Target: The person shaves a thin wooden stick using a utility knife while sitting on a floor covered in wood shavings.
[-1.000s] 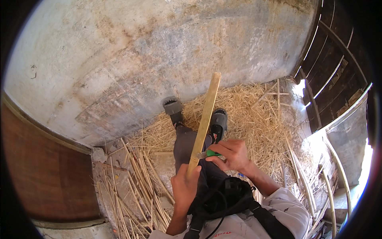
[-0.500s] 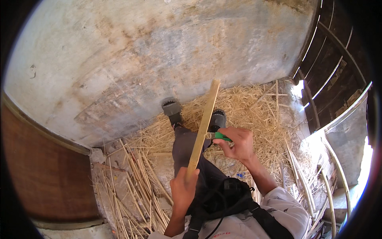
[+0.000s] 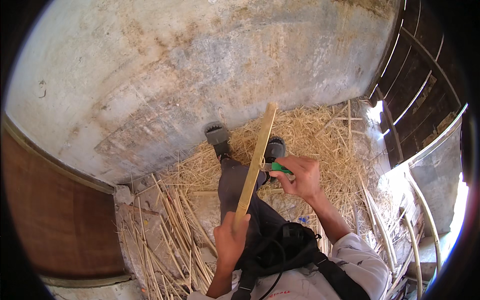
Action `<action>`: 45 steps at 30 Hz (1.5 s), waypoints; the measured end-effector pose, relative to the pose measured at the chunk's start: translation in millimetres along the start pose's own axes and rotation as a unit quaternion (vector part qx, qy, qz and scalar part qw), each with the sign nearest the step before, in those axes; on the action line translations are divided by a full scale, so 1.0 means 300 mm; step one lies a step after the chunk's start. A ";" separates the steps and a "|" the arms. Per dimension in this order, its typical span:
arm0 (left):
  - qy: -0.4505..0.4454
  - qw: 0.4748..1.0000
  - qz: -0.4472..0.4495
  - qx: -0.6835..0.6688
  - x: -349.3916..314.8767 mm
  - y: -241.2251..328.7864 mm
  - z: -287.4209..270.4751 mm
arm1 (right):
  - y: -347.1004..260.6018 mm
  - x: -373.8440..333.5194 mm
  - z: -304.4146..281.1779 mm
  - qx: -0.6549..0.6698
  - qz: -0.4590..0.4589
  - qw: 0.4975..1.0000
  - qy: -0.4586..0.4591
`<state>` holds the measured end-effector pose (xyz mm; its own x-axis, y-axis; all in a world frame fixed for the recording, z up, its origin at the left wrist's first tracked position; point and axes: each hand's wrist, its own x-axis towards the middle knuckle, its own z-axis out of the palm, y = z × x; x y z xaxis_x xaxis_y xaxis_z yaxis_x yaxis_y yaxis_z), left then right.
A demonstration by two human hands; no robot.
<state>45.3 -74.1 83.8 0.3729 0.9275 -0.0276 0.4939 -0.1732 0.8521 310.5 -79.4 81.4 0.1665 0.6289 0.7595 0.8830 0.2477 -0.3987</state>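
My left hand [image 3: 232, 239] is wrapped round the lower end of a flat, yellowish bamboo strip [image 3: 256, 160]. The strip slants up and away, its far end above the straw. In my right hand [image 3: 300, 176] is a knife [image 3: 281, 168] with a green handle. Its short blade meets the right edge of the strip about midway along, where a thin pale curl of shaving shows. Both hands are closed, above my dark-trousered legs.
Straw-like shavings [image 3: 320, 145] cover the floor round my sandalled feet. Long thin sticks [image 3: 180, 235] lie at the left, and bent poles [image 3: 415, 240] at the right. A stained wall [image 3: 210, 75] rises ahead. A brown panel [image 3: 60, 210] stands at the left, dark slatted boards [image 3: 420, 75] at the right.
The knife and my right hand have shifted very slightly to the right. The strip has barely moved, and my left hand keeps the same grip.
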 end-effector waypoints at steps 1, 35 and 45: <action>0.000 1.000 -0.001 -0.003 -0.001 0.001 0.000 | -0.001 0.001 -0.002 -0.007 0.000 1.000 -0.008; -0.077 0.996 0.035 -0.037 0.016 -0.002 0.027 | -0.080 -0.105 -0.005 0.049 -0.031 0.993 -0.106; -0.069 0.997 0.017 -0.006 -0.013 -0.003 0.022 | -0.023 -0.066 0.004 0.023 -0.034 0.998 -0.051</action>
<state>48.6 -79.9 79.6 0.4947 0.8663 -0.0699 0.4694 -0.1986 0.8603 300.6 -92.7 68.6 0.0584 0.6804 0.7305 0.8689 0.3256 -0.3727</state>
